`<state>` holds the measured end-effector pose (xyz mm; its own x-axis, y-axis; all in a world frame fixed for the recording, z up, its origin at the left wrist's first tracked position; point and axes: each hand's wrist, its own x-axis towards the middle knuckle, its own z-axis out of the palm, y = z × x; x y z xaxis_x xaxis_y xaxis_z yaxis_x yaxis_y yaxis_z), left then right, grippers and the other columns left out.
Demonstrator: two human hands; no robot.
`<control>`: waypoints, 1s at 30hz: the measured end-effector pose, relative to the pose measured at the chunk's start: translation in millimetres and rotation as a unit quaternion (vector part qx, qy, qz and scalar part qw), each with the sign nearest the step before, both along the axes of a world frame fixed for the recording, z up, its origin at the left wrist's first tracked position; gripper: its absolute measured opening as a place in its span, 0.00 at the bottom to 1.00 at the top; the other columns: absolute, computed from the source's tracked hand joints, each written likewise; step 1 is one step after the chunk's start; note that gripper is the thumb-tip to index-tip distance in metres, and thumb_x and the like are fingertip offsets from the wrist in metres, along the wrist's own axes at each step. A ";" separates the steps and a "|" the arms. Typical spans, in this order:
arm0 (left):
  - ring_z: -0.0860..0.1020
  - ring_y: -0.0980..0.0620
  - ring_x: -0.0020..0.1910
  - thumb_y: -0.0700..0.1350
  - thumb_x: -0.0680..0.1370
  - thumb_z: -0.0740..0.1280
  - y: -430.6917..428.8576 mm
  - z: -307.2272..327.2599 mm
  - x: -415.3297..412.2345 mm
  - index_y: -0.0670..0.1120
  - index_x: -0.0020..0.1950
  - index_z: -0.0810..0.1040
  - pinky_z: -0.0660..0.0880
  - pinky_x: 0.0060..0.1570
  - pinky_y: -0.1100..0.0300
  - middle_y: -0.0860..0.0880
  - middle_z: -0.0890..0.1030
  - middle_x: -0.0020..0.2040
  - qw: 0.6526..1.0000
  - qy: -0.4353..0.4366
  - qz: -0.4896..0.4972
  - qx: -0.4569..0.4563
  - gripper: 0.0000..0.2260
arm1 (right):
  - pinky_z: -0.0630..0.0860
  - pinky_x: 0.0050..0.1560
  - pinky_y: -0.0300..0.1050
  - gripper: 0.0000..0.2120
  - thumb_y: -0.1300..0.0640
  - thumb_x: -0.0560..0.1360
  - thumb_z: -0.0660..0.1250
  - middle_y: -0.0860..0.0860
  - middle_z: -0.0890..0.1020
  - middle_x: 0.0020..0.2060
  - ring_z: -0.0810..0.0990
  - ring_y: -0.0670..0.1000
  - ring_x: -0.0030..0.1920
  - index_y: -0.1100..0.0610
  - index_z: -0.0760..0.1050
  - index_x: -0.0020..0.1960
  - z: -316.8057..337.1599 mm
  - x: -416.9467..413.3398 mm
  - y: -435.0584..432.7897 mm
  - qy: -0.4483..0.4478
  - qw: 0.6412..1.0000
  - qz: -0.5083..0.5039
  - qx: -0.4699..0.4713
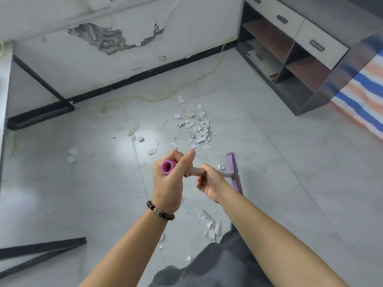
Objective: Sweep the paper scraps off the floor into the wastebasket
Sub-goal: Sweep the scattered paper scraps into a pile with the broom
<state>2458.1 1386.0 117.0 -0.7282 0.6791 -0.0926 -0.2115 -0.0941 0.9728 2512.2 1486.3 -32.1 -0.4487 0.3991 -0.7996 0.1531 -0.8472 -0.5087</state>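
Observation:
I hold a broom with both hands. My left hand grips its pink handle end. My right hand is closed on the metal shaft lower down. The purple broom head rests on the tiled floor to the right of my hands. A dense heap of white paper scraps lies ahead of the broom. Looser scraps are scattered to the left, and another small cluster lies near my legs. No wastebasket is in view.
A black desk frame stands at the left, with another black leg at the lower left. A dark shelf unit with white drawers stands at the right, beside a striped tarp. A thin yellow cord runs along the peeling wall.

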 end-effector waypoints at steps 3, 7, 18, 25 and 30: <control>0.72 0.51 0.27 0.48 0.70 0.72 68.2 13.9 -1.5 0.49 0.26 0.69 0.72 0.38 0.58 0.51 0.68 0.24 0.999 -0.001 0.037 0.012 0.17 | 0.70 0.28 0.39 0.04 0.60 0.74 0.60 0.51 0.69 0.27 0.69 0.47 0.26 0.57 0.70 0.40 11.5 -11.7 70.2 0.004 0.999 0.033 0.008; 0.71 0.50 0.28 0.47 0.72 0.72 125.3 21.5 -23.8 0.48 0.26 0.70 0.71 0.38 0.56 0.51 0.68 0.24 0.995 0.005 0.097 0.018 0.17 | 0.70 0.27 0.39 0.05 0.60 0.74 0.60 0.51 0.69 0.28 0.68 0.47 0.27 0.57 0.70 0.39 18.9 -46.7 130.8 0.009 0.996 0.087 0.005; 0.67 0.49 0.28 0.50 0.69 0.72 262.6 -4.6 -165.1 0.47 0.24 0.70 0.70 0.39 0.47 0.52 0.71 0.24 0.982 0.013 0.185 0.045 0.18 | 0.71 0.26 0.39 0.11 0.57 0.72 0.63 0.51 0.71 0.30 0.69 0.45 0.25 0.58 0.74 0.54 4.7 -222.3 279.4 0.002 0.974 0.220 0.057; 0.73 0.53 0.27 0.51 0.69 0.71 353.7 11.8 -307.4 0.47 0.25 0.71 0.75 0.38 0.56 0.50 0.74 0.24 0.973 0.006 0.221 0.068 0.16 | 0.70 0.26 0.37 0.07 0.56 0.78 0.59 0.50 0.69 0.26 0.68 0.45 0.25 0.56 0.71 0.43 25.0 -364.1 385.7 -0.018 0.963 0.258 0.071; 0.80 0.50 0.36 0.51 0.73 0.71 414.7 -1.7 -377.1 0.40 0.32 0.75 0.77 0.45 0.59 0.47 0.79 0.30 0.963 -0.016 0.262 0.057 0.17 | 0.69 0.24 0.37 0.05 0.58 0.76 0.61 0.50 0.69 0.26 0.69 0.45 0.23 0.55 0.70 0.41 21.0 -441.1 447.5 -0.037 0.954 0.281 0.094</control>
<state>2081.0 1800.7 115.4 -0.9719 0.2256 -0.0670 -0.1353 -0.3028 0.9434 2071.1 1933.8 -11.0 -0.5791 0.2505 -0.7758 0.5985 -0.5156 -0.6132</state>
